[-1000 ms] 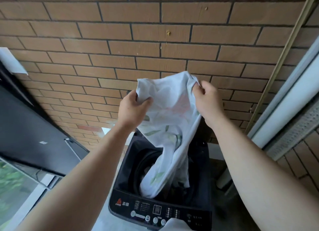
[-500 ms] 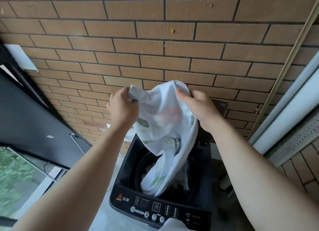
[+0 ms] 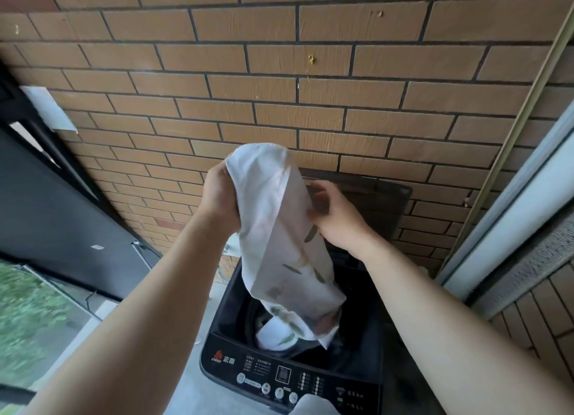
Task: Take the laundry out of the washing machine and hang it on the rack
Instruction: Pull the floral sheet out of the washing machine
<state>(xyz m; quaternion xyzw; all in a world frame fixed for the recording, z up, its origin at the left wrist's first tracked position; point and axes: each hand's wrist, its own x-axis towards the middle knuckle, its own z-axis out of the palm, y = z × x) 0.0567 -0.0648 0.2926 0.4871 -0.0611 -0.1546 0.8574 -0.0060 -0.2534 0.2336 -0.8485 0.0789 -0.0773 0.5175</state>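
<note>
A white cloth with green leaf print (image 3: 279, 228) hangs from my hands above the open top-loading washing machine (image 3: 236, 365). My left hand (image 3: 220, 197) grips the cloth's top edge. My right hand (image 3: 337, 219) holds its right side lower down, thumb partly under the fabric. The cloth's lower end still dips into the dark drum (image 3: 310, 349). The machine's lid (image 3: 372, 197) stands upright against the wall behind. No drying rack is in view.
A brown brick wall (image 3: 279, 88) rises right behind the machine. A dark door or panel (image 3: 46, 213) stands at the left with greenery below it. A pale sliding-door frame (image 3: 512, 213) runs along the right. White fabric shows at the bottom edge (image 3: 313, 407).
My hands have come closer together and lower, bunching the cloth's top edge. The right hand slid down the cloth's side. The view has tilted down a little.
</note>
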